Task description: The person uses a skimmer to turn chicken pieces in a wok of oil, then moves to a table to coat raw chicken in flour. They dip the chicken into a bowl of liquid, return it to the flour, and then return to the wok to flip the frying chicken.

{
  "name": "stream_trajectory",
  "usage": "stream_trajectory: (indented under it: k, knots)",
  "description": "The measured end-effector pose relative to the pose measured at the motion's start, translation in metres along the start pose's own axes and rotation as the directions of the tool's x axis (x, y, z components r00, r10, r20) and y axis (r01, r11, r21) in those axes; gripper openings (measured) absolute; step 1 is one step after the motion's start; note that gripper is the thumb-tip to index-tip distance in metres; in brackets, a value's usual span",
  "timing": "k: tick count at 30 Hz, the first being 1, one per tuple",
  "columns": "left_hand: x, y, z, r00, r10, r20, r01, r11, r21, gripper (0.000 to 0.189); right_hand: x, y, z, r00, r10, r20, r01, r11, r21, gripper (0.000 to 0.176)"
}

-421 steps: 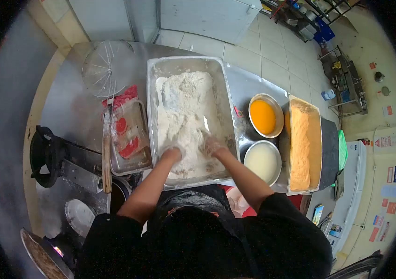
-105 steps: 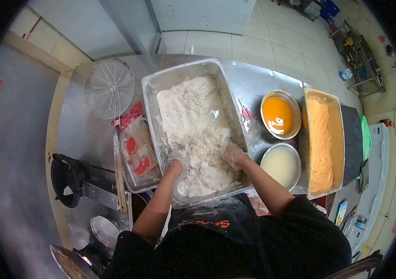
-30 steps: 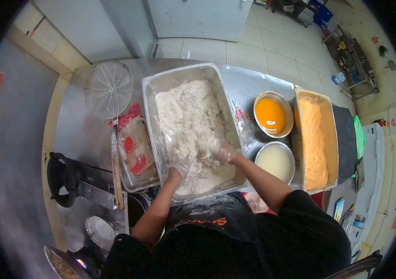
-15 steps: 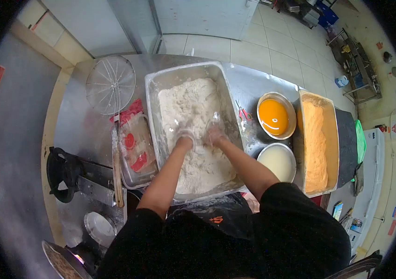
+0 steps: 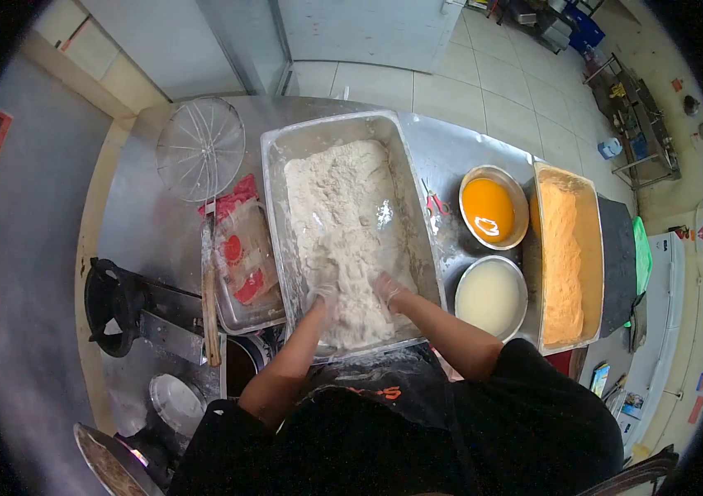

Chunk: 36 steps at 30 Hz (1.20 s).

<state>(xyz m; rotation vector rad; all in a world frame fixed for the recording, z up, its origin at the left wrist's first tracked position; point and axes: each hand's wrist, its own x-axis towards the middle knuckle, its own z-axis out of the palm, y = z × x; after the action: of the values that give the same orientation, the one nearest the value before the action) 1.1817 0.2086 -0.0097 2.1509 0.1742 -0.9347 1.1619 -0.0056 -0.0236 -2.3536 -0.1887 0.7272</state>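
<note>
A deep metal tray (image 5: 415,207) in front of me holds white flour (image 5: 343,186), heaped and crumbly. Both my hands are in it near the tray's close end, in thin clear gloves dusted white. My left hand (image 5: 324,299) presses into the left side of a loose mound, its fingers mostly buried and blurred. On the mound's other side is my right hand (image 5: 388,289), fingers sunk into the flour and turned toward the left hand. Behind them a bare, shiny patch of tray bottom shows.
Right of the tray are red-handled scissors (image 5: 436,203), a bowl of orange liquid (image 5: 488,209), a bowl of pale liquid (image 5: 489,298) and a pan of orange powder (image 5: 562,264). Left are a wire strainer (image 5: 201,150), a plastic container (image 5: 246,256), a wooden-handled tool (image 5: 210,310) and a burner (image 5: 110,306).
Both hands have moved from the tray's middle toward me, drawing flour into a mound between them. A bare patch of tray bottom has widened at the right.
</note>
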Motion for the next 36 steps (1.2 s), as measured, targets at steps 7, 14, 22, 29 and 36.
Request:
stream_trajectory:
  k: [7, 14, 22, 29, 36]
  knots:
    - [-0.052, 0.01, -0.011, 0.97, 0.175, 0.169, -0.24, 0.799, 0.552, 0.047, -0.044, -0.044, -0.067, 0.984, 0.106, 0.14, -0.09, 0.989, -0.115, 0.031]
    - [-0.055, 0.071, -0.024, 0.954, 0.104, 0.28, -0.271, 0.699, 0.662, 0.058, -0.024, -0.03, -0.031, 0.91, -0.378, 0.168, 0.383, 0.616, -0.689, 0.043]
    - [-0.093, 0.099, -0.062, 0.96, 0.275, -0.045, -0.181, 0.737, 0.651, 0.053, -0.059, -0.13, -0.181, 0.993, -0.112, 0.033, 0.1, 0.963, 0.25, 0.055]
    - [0.012, 0.101, -0.115, 0.953, 0.228, 0.201, -0.295, 0.851, 0.434, 0.058, -0.007, -0.105, -0.227, 0.994, -0.073, 0.08, 0.08, 0.993, -0.082, 0.039]
    - [0.162, -0.049, 0.029, 0.95, 0.304, -0.074, -0.238, 0.857, 0.458, 0.06, 0.048, -0.032, -0.053, 0.987, 0.058, -0.147, -0.092, 0.968, -0.233, 0.054]
